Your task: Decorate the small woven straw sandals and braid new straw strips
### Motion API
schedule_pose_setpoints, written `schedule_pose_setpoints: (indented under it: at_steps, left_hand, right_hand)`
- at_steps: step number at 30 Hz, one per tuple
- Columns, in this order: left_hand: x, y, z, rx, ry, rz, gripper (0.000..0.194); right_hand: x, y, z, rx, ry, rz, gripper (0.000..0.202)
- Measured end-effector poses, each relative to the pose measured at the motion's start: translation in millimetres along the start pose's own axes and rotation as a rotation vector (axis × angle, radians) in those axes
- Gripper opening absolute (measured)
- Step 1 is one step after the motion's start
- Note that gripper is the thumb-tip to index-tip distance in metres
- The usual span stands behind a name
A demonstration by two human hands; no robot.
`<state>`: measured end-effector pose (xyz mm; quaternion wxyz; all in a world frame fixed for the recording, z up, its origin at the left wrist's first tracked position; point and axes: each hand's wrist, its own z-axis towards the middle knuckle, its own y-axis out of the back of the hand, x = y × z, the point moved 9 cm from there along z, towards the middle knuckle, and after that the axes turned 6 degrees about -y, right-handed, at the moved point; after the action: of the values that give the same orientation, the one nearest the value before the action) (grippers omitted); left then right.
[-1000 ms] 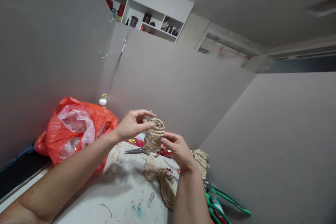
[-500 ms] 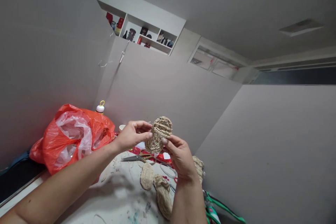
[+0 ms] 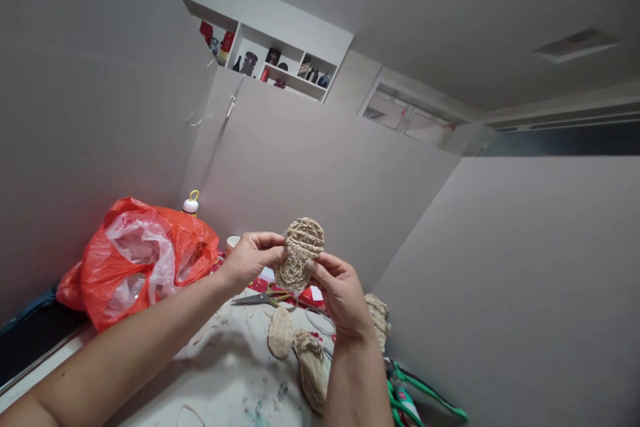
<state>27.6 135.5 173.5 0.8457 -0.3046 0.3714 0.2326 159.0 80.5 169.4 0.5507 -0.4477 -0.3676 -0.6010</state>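
Observation:
Above the table I hold up a small woven straw slipper, with coarse braided cord across its upper part. My left hand pinches its left edge between thumb and fingers. On the lower right edge, my right hand grips it the same way. Below it lie scissors with yellowish handles. A flat oval straw piece rests on the table beside a twisted straw bundle, which my right forearm partly covers.
A red plastic bag bulges at the left of the white table. Near it stand a white-capped bottle and a cup. Another straw roll and a green-handled tool lie to the right. Walls rise close behind.
The slipper has tilted and shifted slightly up and left, so more of its face shows. Both hands keep their grip on its edges.

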Motion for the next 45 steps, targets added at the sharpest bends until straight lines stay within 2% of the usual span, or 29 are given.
schedule_pose_setpoints:
  at_steps: [5,12,17,25,39,43,45]
  left_hand:
    - [-1.0,0.7,-1.4,-0.051,-0.064,0.059,0.029]
    - [-33.1,10.0,-15.6,-0.243,-0.403,0.485,0.017]
    - [-42.5,9.3,-21.2,-0.270,-0.564,0.649,0.008]
    - [-59.7,0.4,-31.0,-0.269,-0.816,0.796,0.009]
    - [-59.0,-0.1,-32.3,-0.243,-0.899,0.802,0.012]
    - [-59.5,-1.5,-32.7,-0.233,-0.893,0.798,0.011]
    - [-59.8,-1.4,-31.0,-0.217,-0.844,0.768,0.010]
  right_hand:
    - [-5.8,3.9,3.8,-0.025,-0.015,0.032,0.018]
    - [-12.8,8.1,6.5,-0.058,-0.041,0.060,0.016]
    - [-15.1,4.9,6.1,-0.062,-0.066,0.068,0.017]
    - [-17.1,-3.8,6.7,-0.037,-0.085,0.064,0.020]
    - [-15.6,-7.5,8.8,-0.056,-0.067,0.077,0.019]
    - [-15.3,-5.9,8.9,-0.070,-0.063,0.072,0.019]
    - [-15.2,-4.8,8.3,-0.065,-0.064,0.064,0.020]
